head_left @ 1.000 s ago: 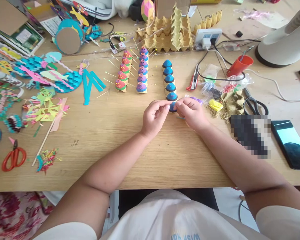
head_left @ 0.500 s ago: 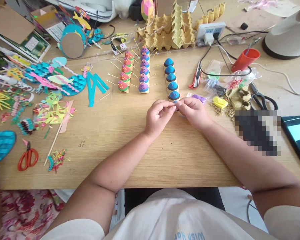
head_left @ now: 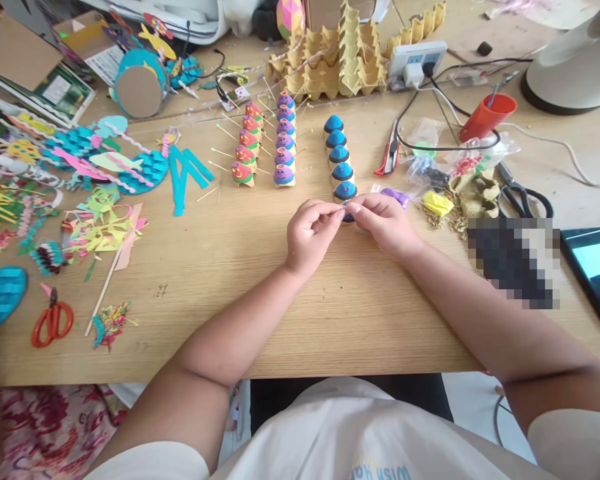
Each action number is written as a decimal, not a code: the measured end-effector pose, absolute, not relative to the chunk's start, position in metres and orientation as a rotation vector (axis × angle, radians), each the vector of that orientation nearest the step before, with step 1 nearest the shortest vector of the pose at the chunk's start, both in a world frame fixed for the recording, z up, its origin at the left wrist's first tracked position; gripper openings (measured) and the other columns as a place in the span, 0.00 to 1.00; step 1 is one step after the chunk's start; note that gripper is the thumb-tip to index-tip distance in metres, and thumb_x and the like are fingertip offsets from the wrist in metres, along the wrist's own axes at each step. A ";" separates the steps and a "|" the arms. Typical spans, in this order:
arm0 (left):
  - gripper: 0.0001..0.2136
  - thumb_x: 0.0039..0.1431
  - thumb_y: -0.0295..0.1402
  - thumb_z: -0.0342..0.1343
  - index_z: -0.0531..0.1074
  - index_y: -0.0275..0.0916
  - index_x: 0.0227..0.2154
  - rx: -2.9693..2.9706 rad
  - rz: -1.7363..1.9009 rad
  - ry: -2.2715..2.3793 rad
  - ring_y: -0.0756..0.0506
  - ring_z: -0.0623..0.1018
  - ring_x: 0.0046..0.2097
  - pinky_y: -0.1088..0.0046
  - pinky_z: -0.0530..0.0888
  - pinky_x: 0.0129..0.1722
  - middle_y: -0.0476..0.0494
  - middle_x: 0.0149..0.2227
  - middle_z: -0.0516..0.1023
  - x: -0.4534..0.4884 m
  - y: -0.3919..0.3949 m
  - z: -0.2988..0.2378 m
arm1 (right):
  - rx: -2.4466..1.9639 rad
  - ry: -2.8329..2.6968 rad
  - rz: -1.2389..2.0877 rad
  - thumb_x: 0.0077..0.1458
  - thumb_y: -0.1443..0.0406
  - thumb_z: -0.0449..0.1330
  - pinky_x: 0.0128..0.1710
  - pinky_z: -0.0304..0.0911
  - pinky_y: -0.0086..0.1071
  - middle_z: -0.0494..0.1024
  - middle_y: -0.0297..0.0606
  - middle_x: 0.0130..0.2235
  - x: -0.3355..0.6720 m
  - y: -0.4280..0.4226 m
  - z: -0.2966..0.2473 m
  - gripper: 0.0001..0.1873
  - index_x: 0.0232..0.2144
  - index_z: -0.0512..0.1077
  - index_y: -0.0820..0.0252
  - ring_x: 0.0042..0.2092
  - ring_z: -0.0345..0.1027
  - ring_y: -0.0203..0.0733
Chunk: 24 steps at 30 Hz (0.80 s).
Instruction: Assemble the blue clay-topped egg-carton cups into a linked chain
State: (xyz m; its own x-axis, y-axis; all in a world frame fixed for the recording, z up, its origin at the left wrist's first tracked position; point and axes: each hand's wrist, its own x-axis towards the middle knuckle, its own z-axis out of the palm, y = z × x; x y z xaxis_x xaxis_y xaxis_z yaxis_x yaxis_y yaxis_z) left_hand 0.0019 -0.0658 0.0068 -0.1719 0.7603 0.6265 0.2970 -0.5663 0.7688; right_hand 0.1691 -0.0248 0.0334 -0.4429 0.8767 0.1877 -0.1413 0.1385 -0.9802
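Note:
My left hand (head_left: 313,233) and my right hand (head_left: 387,223) meet fingertip to fingertip over the near end of a row of blue, dark-rimmed domes (head_left: 339,154) on egg-carton cups. Both hands are pinched closed. Whatever sits between the fingertips is too small to make out. The nearest dome is partly hidden behind the fingers. To the left stand two finished-looking caterpillar rows: a purple-and-blue one (head_left: 284,141) and a red-and-green one (head_left: 247,139), each with pins sticking out. A lump of purple clay (head_left: 395,197) lies just beyond my right hand.
On the right are a utility knife (head_left: 392,150), yellow clay (head_left: 437,203), black scissors (head_left: 523,193), a red cup (head_left: 489,115) and a phone (head_left: 593,273). Orange-handled scissors (head_left: 53,320) and paper scraps lie left. Egg cartons (head_left: 325,63) and a power strip (head_left: 415,57) stand at the back.
The view has shifted slightly, so most things sit a little further left. Both hands keep their pinch at the near end of the blue row, with only tiny finger movement.

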 end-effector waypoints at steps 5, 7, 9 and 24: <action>0.06 0.68 0.39 0.65 0.85 0.44 0.40 1.795 1.797 1.232 0.53 0.77 0.35 0.76 0.75 0.37 0.48 0.34 0.82 0.001 -0.067 0.007 | -0.726 -1.428 1.518 0.50 0.45 0.76 0.25 0.50 0.28 0.68 0.28 0.24 0.166 -0.023 0.033 0.26 0.28 0.77 0.60 0.26 0.57 0.30; 0.08 0.69 0.40 0.64 0.86 0.44 0.42 1.776 1.762 1.257 0.52 0.78 0.36 0.76 0.75 0.37 0.48 0.35 0.82 0.001 -0.068 0.008 | -0.738 -1.387 1.521 0.50 0.44 0.75 0.23 0.48 0.28 0.68 0.27 0.23 0.167 -0.022 0.031 0.26 0.29 0.77 0.60 0.25 0.56 0.29; 0.09 0.69 0.40 0.63 0.85 0.44 0.43 1.740 1.760 1.258 0.52 0.78 0.37 0.75 0.75 0.38 0.47 0.36 0.83 0.000 -0.068 0.008 | -0.771 -1.365 1.520 0.51 0.44 0.75 0.21 0.45 0.28 0.66 0.26 0.22 0.168 -0.021 0.030 0.26 0.30 0.78 0.60 0.23 0.51 0.28; 0.09 0.71 0.37 0.61 0.85 0.45 0.47 1.970 1.673 1.301 0.52 0.77 0.35 0.74 0.78 0.40 0.48 0.35 0.81 0.000 -0.072 0.012 | -0.823 -1.364 1.465 0.53 0.40 0.71 0.21 0.42 0.29 0.58 0.24 0.18 0.167 -0.023 0.030 0.29 0.27 0.76 0.60 0.22 0.47 0.28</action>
State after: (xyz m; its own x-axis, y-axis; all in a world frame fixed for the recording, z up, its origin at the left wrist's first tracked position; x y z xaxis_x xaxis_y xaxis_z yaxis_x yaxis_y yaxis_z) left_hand -0.0003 -0.0725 0.0121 -0.0568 0.7449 0.6648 0.4610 -0.5711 0.6792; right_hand 0.1672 -0.0225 0.0301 -0.3332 0.9351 0.1211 -0.1874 0.0602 -0.9804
